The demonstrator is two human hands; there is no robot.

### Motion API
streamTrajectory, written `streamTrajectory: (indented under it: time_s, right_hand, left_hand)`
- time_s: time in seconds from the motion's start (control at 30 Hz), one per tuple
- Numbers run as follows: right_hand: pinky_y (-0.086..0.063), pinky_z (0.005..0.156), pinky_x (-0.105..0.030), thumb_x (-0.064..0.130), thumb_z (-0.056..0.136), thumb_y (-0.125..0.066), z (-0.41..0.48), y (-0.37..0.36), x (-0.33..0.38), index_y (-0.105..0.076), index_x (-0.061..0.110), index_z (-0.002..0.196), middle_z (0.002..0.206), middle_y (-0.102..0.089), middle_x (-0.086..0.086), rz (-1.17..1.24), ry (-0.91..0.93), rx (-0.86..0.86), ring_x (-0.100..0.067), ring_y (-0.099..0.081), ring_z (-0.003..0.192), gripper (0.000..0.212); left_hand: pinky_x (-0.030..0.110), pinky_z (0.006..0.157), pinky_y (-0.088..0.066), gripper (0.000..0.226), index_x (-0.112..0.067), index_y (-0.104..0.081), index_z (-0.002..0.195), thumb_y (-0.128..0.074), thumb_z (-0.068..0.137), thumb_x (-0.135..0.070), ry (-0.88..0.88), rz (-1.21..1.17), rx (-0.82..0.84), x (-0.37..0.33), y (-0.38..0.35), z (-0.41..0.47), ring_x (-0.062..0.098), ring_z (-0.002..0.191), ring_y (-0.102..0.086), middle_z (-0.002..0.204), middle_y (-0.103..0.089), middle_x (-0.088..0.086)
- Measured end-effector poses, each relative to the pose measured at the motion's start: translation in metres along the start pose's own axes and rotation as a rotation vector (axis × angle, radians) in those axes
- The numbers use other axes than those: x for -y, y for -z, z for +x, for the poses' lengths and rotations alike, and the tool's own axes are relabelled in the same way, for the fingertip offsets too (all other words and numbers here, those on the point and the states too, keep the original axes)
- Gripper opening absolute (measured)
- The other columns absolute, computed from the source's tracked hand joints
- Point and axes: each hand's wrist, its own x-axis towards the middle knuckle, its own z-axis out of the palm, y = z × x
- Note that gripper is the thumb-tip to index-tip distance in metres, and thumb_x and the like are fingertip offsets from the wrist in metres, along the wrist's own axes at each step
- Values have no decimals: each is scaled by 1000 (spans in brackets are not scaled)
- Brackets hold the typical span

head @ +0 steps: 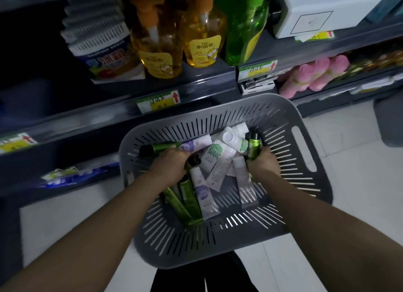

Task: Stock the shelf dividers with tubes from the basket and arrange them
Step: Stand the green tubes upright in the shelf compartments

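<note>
I judge the job barely begun: the slotted grey plastic basket on the floor holds a loose pile of white, purple-printed and green tubes. My left hand is closed on several of these, my right hand around a green tube. The shelf dividers are lost in shadow.

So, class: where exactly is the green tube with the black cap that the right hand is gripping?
In the head view, the green tube stands in the right hand, over the basket, right of the white tubes.
</note>
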Motion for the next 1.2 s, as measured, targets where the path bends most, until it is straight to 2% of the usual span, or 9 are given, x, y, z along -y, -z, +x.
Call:
streamTrajectory:
  time_s: [0.23,0.43,0.53,0.7,0.8,0.87,1.03,1.17,1.2]
  right_hand:
    - [-45,86,-36,34,85,-64,-12,0,6,-50,7,117,116,-62,-18,94,-43,5,-34,-60,107,45]
    - [-44,71,-37,31,95,-49,-33,8,18,-30,24,143,104,-66,-17,191,272,-138,-38,-62,90,52]
    - [-50,71,-37,30,97,-48,-49,14,21,-45,32,137,93,-66,-11,321,340,-118,-33,-62,82,40]
    - [-49,59,-27,11,95,-53,-55,32,35,-70,23,90,90,-67,0,740,191,166,-23,-60,78,22]
    - [-41,44,-24,5,95,-33,-65,52,48,-68,19,98,90,-67,-9,901,102,403,-25,-61,68,38]
    - [-46,48,-25,-3,91,-26,-74,63,52,-64,16,106,91,-71,-14,896,134,536,-27,-65,68,45]
    - [-58,61,-24,-16,80,-60,-91,79,62,-64,12,112,101,-70,-13,802,306,650,-24,-70,81,43]
    - [-48,55,-17,14,80,-75,-108,95,75,-68,6,92,69,-66,3,737,459,522,-5,-59,56,16]
    - [-49,63,-20,29,76,-78,-111,99,79,-68,2,89,70,-66,2,701,493,490,-9,-60,64,32]
  left_hand:
    - [33,84,-46,34,-14,-54,121,-58,87,-11,79,8,184,10,-13,8,27,105,-56,122,-55,10]
    - [32,97,-41,36,-16,-48,130,-54,96,-24,119,-441,211,1,12,8,20,118,-49,133,-49,4]
    - [36,100,-41,35,-16,-46,132,-48,99,-26,171,-633,236,-8,25,5,22,120,-49,136,-48,3]
    - [42,104,-42,49,-15,-34,145,-48,99,-23,287,-1040,230,-19,53,-8,30,122,-50,145,-41,12]
    - [36,69,-57,50,-14,-41,139,-57,92,-5,210,-1062,329,-17,71,-24,24,81,-66,127,-54,15]
    - [36,70,-57,53,-11,-43,136,-62,88,-1,208,-1030,301,-17,81,-35,23,78,-67,126,-52,11]
    - [19,82,-43,35,-11,-63,111,-76,79,-13,197,-848,24,-12,110,-63,10,108,-52,116,-57,-1]
    - [30,78,-55,18,-25,-72,96,-71,82,-13,196,-846,-51,-5,136,-92,17,89,-66,107,-69,3]
    - [36,78,-55,20,-25,-71,100,-68,84,-14,199,-818,-63,-5,143,-99,19,88,-67,104,-69,2]
